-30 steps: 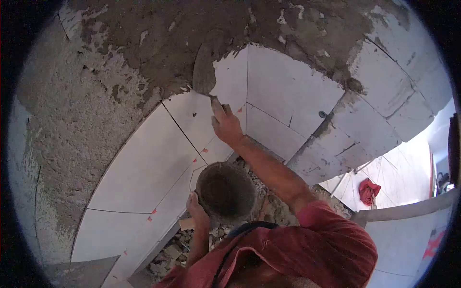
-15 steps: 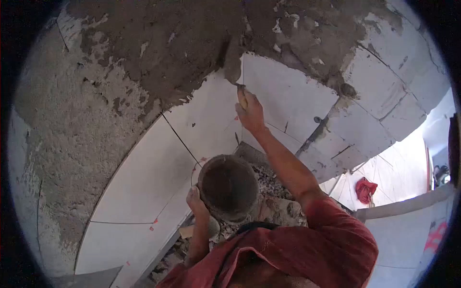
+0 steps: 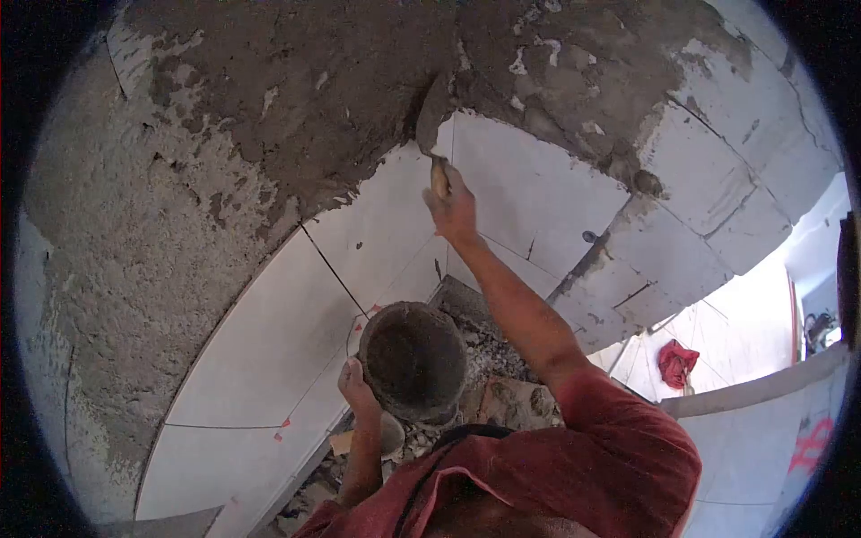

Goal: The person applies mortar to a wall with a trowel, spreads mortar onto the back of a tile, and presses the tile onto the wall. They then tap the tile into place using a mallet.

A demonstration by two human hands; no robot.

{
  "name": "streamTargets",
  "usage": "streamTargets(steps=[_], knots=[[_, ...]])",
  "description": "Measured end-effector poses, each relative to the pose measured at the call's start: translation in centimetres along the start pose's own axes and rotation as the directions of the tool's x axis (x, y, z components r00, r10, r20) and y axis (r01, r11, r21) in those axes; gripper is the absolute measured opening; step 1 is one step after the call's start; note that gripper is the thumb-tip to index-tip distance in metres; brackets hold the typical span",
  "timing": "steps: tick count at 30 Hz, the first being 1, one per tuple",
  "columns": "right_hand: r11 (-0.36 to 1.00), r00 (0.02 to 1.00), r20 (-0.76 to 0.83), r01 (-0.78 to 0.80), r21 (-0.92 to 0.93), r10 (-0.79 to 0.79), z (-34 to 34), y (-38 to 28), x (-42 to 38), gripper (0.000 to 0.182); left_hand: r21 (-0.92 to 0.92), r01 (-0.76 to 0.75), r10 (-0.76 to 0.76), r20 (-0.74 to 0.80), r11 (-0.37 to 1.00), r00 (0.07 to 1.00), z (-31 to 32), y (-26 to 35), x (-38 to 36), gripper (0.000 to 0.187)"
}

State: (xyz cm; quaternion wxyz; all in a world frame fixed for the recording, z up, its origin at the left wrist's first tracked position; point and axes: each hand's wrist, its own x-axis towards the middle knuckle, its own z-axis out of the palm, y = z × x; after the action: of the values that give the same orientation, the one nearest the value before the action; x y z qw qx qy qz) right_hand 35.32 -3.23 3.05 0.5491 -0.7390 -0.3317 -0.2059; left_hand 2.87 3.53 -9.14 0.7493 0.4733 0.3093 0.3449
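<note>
My right hand (image 3: 453, 211) is closed round the wooden handle of a trowel (image 3: 433, 121). Its blade lies against the wet grey mortar (image 3: 341, 90), in the corner just above the white tiles (image 3: 525, 170). Lower down, my left hand (image 3: 358, 391) grips the left side of a dark round bucket (image 3: 414, 354) and keeps it tilted with the mouth facing me. Grey residue coats the inside of the bucket; how much mortar lies in it is too dark to tell. The fingers behind its wall are hidden.
Rubble (image 3: 493, 359) covers the floor under the bucket, with a smaller container (image 3: 392, 434) beside my left forearm. Bare rough wall (image 3: 134, 242) is on the left. A red cloth (image 3: 677, 363) lies beyond a ledge (image 3: 762, 390) at the right.
The trowel and my right hand have shifted slightly left and down, with the blade turned a little. The bucket has moved slightly left along with my left hand. The view has shifted a little.
</note>
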Motion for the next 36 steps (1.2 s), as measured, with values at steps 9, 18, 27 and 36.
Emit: streamTargets(steps=[9,18,27,36], knots=[[0.987,0.947,0.316,0.102,-0.126,-0.058,-6.8,-1.3,-9.5,0.044,-0.086,-0.024,0.023,-0.003,0.996,1.0,-0.1,-0.2,0.4,0.036],[0.709,0.912,0.178,-0.401,0.58,0.37,-1.0,0.8,-2.6,0.032,0.041,-0.001,0.0,0.002,0.999,1.0,-0.9,0.7,-2.5,0.033],[0.775,0.94,0.073,-0.317,0.546,0.334,11.7,9.0,-5.9,0.043,0.177,0.066,-0.029,-0.201,0.982,0.979,-5.6,-2.4,-4.2,0.03],[0.804,0.755,0.33,-0.595,-0.02,0.567,-6.4,11.3,-30.0,0.053,0.152,0.061,-0.055,-0.041,0.986,0.998,-3.0,-5.9,-0.5,0.032]])
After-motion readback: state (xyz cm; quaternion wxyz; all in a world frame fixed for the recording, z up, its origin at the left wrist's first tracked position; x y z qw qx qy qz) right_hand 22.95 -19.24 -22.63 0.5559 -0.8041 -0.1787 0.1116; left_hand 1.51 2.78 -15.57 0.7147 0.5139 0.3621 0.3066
